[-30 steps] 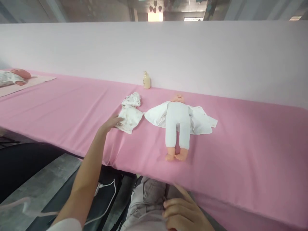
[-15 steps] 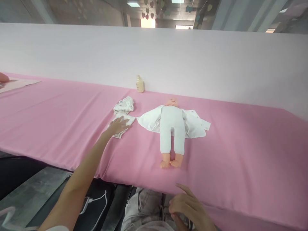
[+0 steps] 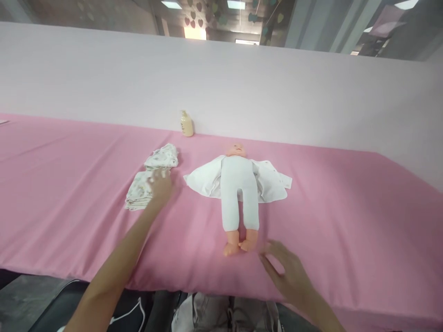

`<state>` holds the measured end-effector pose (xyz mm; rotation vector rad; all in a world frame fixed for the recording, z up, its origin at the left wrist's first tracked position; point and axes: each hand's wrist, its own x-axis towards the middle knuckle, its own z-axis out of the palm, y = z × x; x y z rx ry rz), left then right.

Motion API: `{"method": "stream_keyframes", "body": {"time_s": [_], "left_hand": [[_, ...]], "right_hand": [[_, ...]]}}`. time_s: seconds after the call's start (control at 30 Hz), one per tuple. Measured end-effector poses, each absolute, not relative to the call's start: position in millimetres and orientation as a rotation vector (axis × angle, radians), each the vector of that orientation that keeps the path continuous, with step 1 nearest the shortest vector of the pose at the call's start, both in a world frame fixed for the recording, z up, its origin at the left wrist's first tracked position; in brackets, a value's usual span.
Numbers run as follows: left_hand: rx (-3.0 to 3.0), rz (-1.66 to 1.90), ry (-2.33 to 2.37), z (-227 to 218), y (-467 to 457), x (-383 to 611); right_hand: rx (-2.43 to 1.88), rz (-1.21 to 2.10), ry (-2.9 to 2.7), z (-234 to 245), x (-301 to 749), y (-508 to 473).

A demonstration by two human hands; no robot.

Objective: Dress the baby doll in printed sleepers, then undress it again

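Observation:
A baby doll (image 3: 238, 193) in a white bodysuit lies on its back on an opened white garment (image 3: 270, 184), head toward the wall. My left hand (image 3: 159, 186) rests at the right edge of a folded patterned cloth (image 3: 138, 196), slightly blurred, fingers spread. A second crumpled patterned cloth (image 3: 162, 157) lies just behind it. My right hand (image 3: 285, 274) hovers over the pink table just right of the doll's feet, fingers stretched out and holding nothing.
A small cream pump bottle (image 3: 186, 124) stands against the pale wall panel (image 3: 242, 92) at the back. The pink tablecloth (image 3: 346, 221) covers a long table, whose front edge runs near my lap. Grey trousers (image 3: 221, 316) and a white cable (image 3: 134, 311) show below.
My right hand has risen from my lap to the table beside the doll's feet. My left hand slid to the folded cloth's right edge. The view shifted right, so everything sits further left.

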<state>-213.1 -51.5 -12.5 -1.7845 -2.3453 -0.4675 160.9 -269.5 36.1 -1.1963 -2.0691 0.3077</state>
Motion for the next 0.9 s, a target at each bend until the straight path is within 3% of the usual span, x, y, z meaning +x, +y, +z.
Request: {"method": "stream_keyframes", "body": {"time_s": [0.1, 0.27, 0.37, 0.67, 0.9], "left_hand": [[-2.106, -0.729, -2.163, -6.0, -16.5, -144.9], [-2.015, -0.979, -2.453, -12.7, 38.0, -65.2], [-1.901, -1.036, -2.386, -27.1, 46.9, -59.3], [-1.993, -1.082, -2.214, -44.1, 40.3, -70.4], [-1.646, -1.409, -2.383, -41.3, 40.2, -77.6]], "right_hand": [[-1.344, 0.454, -2.136, 48.0, 129.1, -183.4], [-1.603, 0.081, -2.373, 47.0, 62.3, -19.2], [-1.630, -0.073, -2.565, 38.7, 35.2, 32.6], [-1.920, -0.094, -2.530, 21.8, 2.9, 65.6], [-1.691, -0.058, -2.112, 23.2, 48.5, 54.7]]}}
